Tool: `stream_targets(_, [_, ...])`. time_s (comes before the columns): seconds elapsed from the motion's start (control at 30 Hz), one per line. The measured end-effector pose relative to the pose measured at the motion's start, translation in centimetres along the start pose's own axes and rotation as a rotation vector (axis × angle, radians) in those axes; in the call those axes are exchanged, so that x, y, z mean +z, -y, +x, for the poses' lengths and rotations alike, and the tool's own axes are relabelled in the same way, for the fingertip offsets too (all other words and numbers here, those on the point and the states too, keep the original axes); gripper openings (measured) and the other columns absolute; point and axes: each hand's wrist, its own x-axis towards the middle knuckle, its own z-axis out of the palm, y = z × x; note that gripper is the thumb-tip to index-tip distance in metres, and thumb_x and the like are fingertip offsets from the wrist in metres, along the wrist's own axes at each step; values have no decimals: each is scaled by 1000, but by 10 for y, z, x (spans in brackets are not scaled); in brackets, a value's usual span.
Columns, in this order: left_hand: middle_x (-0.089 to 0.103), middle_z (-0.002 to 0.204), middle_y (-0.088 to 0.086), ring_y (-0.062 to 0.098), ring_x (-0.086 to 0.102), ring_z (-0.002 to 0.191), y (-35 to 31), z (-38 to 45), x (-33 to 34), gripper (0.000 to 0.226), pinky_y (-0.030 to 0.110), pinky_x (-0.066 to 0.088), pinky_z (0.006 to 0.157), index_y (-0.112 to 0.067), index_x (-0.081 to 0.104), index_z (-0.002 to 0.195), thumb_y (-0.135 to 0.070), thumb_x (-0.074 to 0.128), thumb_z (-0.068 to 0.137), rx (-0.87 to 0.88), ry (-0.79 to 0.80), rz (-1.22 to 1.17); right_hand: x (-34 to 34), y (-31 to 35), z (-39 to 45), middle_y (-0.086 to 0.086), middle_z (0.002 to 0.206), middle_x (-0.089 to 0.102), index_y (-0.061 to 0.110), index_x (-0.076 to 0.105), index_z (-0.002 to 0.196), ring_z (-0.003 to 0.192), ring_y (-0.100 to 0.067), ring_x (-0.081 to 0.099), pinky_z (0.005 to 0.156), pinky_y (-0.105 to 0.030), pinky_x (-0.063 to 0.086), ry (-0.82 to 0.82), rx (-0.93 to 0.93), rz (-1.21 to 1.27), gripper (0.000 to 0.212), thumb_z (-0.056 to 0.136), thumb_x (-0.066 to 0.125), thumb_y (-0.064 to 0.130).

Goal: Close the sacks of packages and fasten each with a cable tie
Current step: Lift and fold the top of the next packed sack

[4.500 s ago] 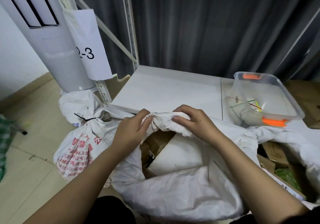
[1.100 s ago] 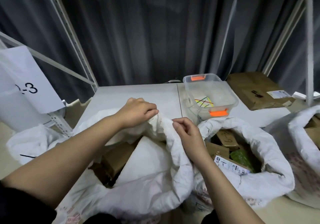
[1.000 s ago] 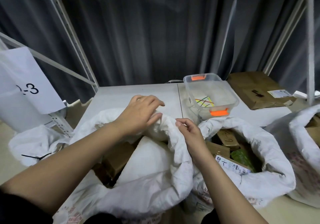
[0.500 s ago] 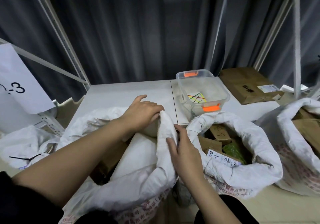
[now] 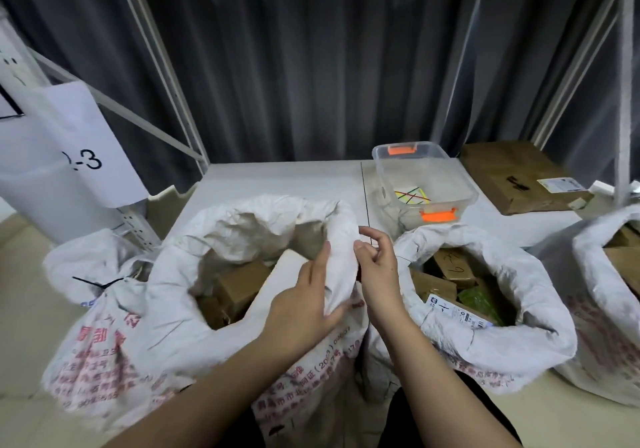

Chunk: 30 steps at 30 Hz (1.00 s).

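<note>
Now left hand [image 5: 304, 304] grips sack rim [image 5: 341, 260]; right hand [image 5: 377, 267] released it.

head cam | looks forward-down | close over open sack [image 5: 242, 239]

The open sack [image 5: 173, 302] is white, printed with red characters low on its side, and brown boxes [image 5: 239, 285] are seen inside it. Left of it, a white tied sack [image 5: 93, 267] is crossed by a black cable tie [image 5: 95, 283]. Behind the open sack, a clear tub [image 5: 424, 184] with orange clips is set on a pale grey shelf [image 5: 277, 181], with a dark grey pleated curtain [image 5: 311, 59] beyond. Right of the open sack, something green [image 5: 476, 304] shows in a second white sack [image 5: 502, 336].
</note>
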Motion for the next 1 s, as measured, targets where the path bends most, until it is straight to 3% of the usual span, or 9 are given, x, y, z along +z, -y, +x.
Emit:
stream_targets(0.13, [64, 74, 3, 19, 58, 48, 14, 9, 4, 85, 24, 38, 41, -7, 40, 139, -21, 79, 65, -32, -134, 242, 4, -4, 1, -3, 80, 64, 17, 51, 116, 61, -9, 62, 49, -21, 52, -140, 248, 439, 23, 98, 46, 3])
stream_targets(0.23, [61, 64, 4, 22, 57, 50, 31, 7, 2, 60, 31, 50, 58, -5, 60, 106, -4, 82, 50, 6, -219, 328, -3, -6, 9, -8, 94, 64, 20, 51, 109, 76, -19, 63, 59, -29, 57, -249, 390, 742, 26, 98, 42, -1])
stream_targets(0.4, [57, 62, 6, 23, 53, 43, 40, -1, -4, 46, 24, 32, 35, -7, 60, 87, -4, 84, 48, 20, -205, 344, -4, -11, 14, -12, 99, 62, 19, 48, 114, 79, -23, 64, 62, -37, 58, -180, 430, 773, 31, 98, 36, -4])
stream_targets(0.5, [61, 87, 5, 23, 60, 68, 40, -7, 0, 39, 30, 40, 48, -11, 52, 111, -30, 63, 78, 60, -125, 297, -12, -5, 14, -8, 94, 58, 13, 40, 132, 79, -20, 57, 67, -34, 48, -125, 272, 104, 37, 96, 42, 4])
stream_targets(0.6, [57, 100, 3, 22, 56, 84, 45, -12, 2, 59, 32, 45, 63, -14, 45, 122, -49, 25, 79, 67, -138, 188, -23, -1, 8, -7, 126, 49, 14, 41, 135, 109, -19, 50, 89, -34, 42, -105, -279, -796, 46, 91, 55, 18])
stream_targets(0.67, [56, 103, 4, 22, 54, 87, 48, -10, 1, 65, 32, 44, 68, -14, 45, 124, -50, 20, 75, 83, -146, 158, -21, 10, 5, -4, 134, 47, 17, 46, 135, 125, -18, 40, 103, -39, 34, 137, -694, -1085, 50, 86, 54, 23])
stream_targets(0.73, [54, 111, 5, 22, 52, 95, 50, -8, -1, 69, 33, 42, 75, -14, 42, 131, -47, 17, 76, 114, -101, 160, -12, 23, 8, 1, 138, 49, 21, 50, 134, 133, -17, 37, 109, -40, 27, 566, -884, -1348, 53, 82, 44, 31])
stream_targets(0.83, [51, 126, 4, 22, 50, 111, 51, -7, -4, 52, 33, 40, 86, -15, 37, 139, -34, 34, 90, 172, -67, 146, 9, 49, 22, 0, 136, 51, 24, 50, 134, 130, -20, 43, 103, -34, 30, 997, -805, -1795, 47, 89, 48, 35])
stream_targets(1.0, [58, 122, 4, 25, 55, 109, 45, -13, -12, 48, 39, 48, 79, -16, 47, 131, -11, 57, 83, 237, -97, 50, 34, 46, 45, 0, 121, 59, 31, 45, 133, 111, -23, 57, 78, -31, 42, 1210, -550, -2093, 60, 79, 68, 48])
